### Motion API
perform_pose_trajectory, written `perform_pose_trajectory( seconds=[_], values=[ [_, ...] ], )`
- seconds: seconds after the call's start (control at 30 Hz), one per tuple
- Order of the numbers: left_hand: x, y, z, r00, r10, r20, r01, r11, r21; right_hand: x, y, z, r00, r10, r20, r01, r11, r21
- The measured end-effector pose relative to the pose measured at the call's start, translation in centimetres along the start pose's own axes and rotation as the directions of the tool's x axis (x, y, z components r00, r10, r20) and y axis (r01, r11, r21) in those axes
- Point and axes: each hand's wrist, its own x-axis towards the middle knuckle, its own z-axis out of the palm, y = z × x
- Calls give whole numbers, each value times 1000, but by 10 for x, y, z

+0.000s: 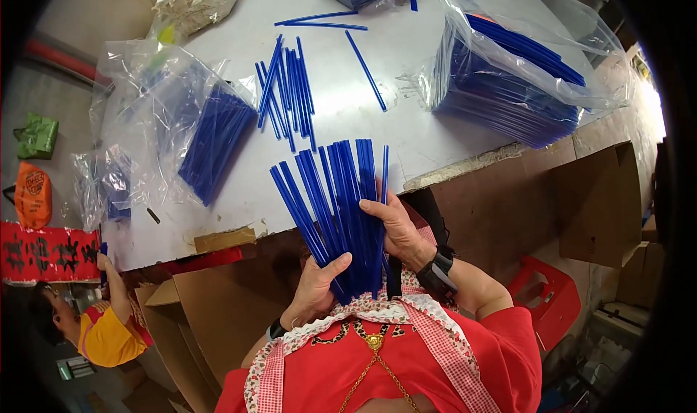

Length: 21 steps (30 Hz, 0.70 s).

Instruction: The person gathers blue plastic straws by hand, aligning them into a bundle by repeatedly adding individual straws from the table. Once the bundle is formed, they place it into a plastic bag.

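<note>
Fingers [338,266] of left hand [314,287] and right hand [399,229] clamped on blue tubes [347,206], clear bags [592,44] on table [330,86] holding more tubes [508,93]

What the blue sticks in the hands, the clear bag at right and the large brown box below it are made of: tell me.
Blue sticks: probably plastic, smooth and glossy, going by the bright streaks along them. Clear bag: seemingly thin plastic film, see-through, with shiny creases. Brown box: likely cardboard, matte, judging by its flat brown panels.
</note>
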Motion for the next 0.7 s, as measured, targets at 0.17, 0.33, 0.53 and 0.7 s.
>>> perform_pose_trajectory(
  seconds=[0.17, 0.33, 0.53, 0.7],
  values=[
    [-2, 3, 1, 1000, 25, 10, -25, 999, 33, -3, 1, 3, 998, -42, -43, 41, 998, -41],
    [-1, -1, -3, 997, 78, -10, -77, 996, 33, -4, 4, 4, 994, -87, -63, 82, 994, -66],
    [-2, -2, -6, 993, 119, -14, -118, 991, 67, -5, 6, 7, 989, -137, -63, 132, 988, -75],
    [-2, -2, -7, 991, 133, -13, -132, 989, 62, -7, 4, 11, 989, -134, -68, 130, 989, -64]
  ],
)
